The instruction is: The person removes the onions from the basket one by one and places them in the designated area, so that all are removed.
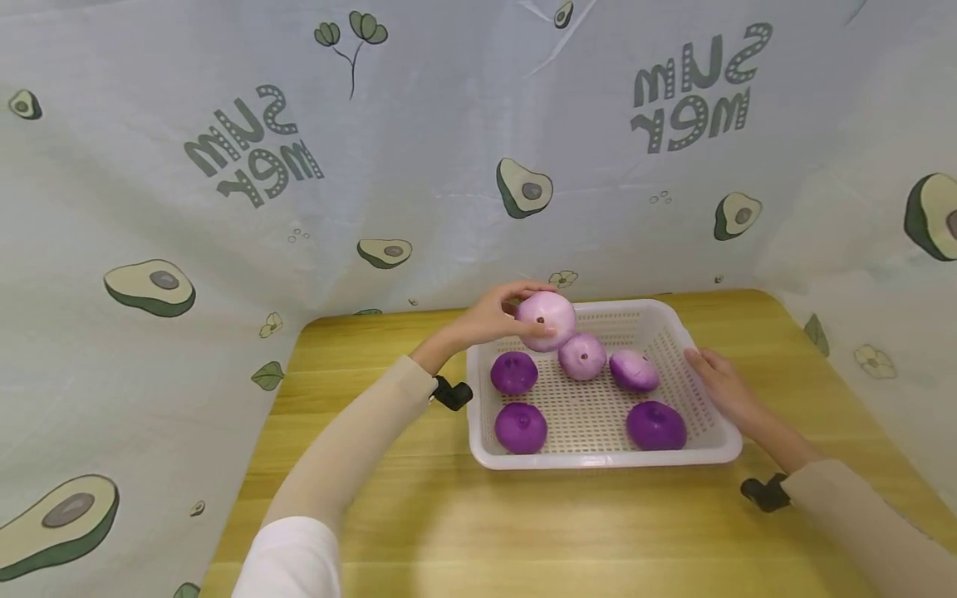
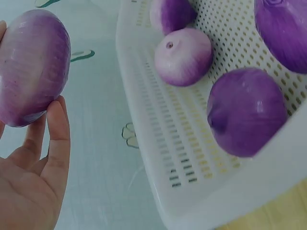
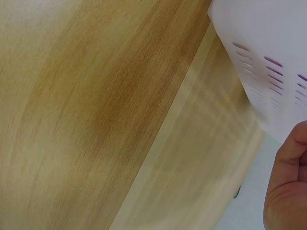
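Note:
A pale purple onion (image 1: 548, 320) is held in my left hand (image 1: 493, 320), above the back left part of a white plastic basket (image 1: 594, 459). In the left wrist view, the thumb and fingers of that hand (image 2: 36, 167) grip the onion (image 2: 36, 67) around its sides. Several onions lie apart on the basket floor: a dark purple onion (image 1: 521, 428) at front left, another dark onion (image 1: 656, 425) at front right, and a paler onion (image 1: 582, 357) near the middle. My right hand (image 1: 728, 394) grips the basket's right rim; its fingertips are partly hidden.
The basket stands on a wood-grain table (image 1: 374, 507), near its back edge. Behind and beside the table hangs a pale curtain (image 1: 449, 124) printed with avocados. A small black device (image 1: 452, 393) sits at the left wrist, and another black device (image 1: 766, 493) at the right.

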The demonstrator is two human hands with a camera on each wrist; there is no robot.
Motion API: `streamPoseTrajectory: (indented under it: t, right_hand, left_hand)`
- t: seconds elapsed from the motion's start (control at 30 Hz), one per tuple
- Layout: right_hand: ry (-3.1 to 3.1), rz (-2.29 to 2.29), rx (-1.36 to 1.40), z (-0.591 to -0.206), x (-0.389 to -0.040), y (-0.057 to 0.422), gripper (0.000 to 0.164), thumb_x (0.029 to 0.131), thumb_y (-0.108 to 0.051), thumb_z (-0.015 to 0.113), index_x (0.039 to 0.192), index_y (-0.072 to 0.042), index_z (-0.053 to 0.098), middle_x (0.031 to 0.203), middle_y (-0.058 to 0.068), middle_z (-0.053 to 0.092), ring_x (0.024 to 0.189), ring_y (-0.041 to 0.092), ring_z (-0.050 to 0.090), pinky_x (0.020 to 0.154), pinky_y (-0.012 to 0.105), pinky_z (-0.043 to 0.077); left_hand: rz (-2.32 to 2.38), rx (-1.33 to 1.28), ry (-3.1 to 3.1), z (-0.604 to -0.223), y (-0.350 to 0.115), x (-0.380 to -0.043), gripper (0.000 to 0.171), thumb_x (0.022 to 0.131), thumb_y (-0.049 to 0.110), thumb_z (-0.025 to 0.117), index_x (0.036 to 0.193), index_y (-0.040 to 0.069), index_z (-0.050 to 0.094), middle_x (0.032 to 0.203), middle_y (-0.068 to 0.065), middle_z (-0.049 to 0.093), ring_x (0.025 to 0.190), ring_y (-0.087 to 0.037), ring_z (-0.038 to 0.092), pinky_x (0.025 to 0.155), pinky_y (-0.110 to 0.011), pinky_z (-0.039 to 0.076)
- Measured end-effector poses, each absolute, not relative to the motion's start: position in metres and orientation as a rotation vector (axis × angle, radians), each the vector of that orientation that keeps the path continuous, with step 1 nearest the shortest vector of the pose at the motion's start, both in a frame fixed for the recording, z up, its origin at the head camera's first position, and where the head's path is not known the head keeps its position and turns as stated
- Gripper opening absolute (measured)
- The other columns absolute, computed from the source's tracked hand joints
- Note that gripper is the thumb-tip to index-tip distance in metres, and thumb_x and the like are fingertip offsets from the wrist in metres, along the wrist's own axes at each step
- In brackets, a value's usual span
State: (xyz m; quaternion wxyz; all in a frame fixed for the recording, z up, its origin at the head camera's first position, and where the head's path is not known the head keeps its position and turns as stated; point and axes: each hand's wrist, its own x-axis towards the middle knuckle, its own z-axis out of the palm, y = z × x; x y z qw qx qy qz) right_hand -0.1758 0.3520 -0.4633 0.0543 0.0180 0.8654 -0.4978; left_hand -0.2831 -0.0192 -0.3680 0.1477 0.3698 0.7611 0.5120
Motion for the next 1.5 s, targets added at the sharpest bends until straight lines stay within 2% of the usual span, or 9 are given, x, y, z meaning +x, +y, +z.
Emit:
streamPoseTrajectory:
  t: [0.13,0.43,0.8,1.07,1.5]
  right_hand:
    - [2.647,-1.507,0.053,-0.465,-0.176,0.353,0.065,0.110,-0.039,0.025,0.141,0.018,0.028,0.115,0.043,0.055,0.079,0.023,0.071,0.063,0.039,0.061]
    - [2.659,-1.514,0.040,-0.464,-0.175,0.351,0.063,0.110,-0.038,0.027,0.137,0.018,0.032,0.111,0.041,0.057,0.075,0.013,0.069,0.063,0.037,0.061]
    - [2.617,-1.555,0.024,-0.461,-0.172,0.350,0.064,0.110,-0.041,0.028,0.137,0.016,0.032,0.109,0.040,0.060,0.076,0.019,0.072,0.063,0.041,0.061]
    - [2.625,-1.539,0.038,-0.461,-0.173,0.350,0.066,0.109,-0.042,0.029,0.139,0.016,0.031,0.109,0.039,0.061,0.076,0.017,0.071,0.063,0.041,0.061]
    - [2.596,-1.565,0.016,-0.462,-0.174,0.351,0.066,0.110,-0.042,0.027,0.141,0.016,0.028,0.113,0.042,0.057,0.078,0.018,0.072,0.064,0.042,0.061]
  left_hand:
    - [1.501,1.040,2.233,-0.368,-0.032,-0.288,0.060,0.084,0.017,0.081,0.139,0.012,0.058,0.129,0.000,0.060,0.112,-0.015,0.055,0.094,-0.036,0.050]
    - [1.592,0.816,2.325,-0.375,-0.071,-0.300,0.058,0.084,0.019,0.081,0.138,0.016,0.060,0.123,-0.004,0.060,0.108,-0.023,0.057,0.088,-0.035,0.053]
    - [1.716,0.524,2.405,-0.398,-0.124,-0.308,0.063,0.084,0.018,0.081,0.141,0.014,0.057,0.129,-0.011,0.059,0.104,-0.031,0.059,0.085,-0.038,0.053]
    - [1.715,0.370,2.476,-0.423,-0.166,-0.309,0.062,0.085,0.024,0.081,0.142,0.017,0.056,0.138,-0.013,0.055,0.113,-0.032,0.053,0.089,-0.041,0.049]
    - [1.704,0.144,2.533,-0.445,-0.218,-0.302,0.068,0.087,0.030,0.079,0.147,0.013,0.050,0.144,-0.017,0.047,0.124,-0.036,0.045,0.098,-0.046,0.044]
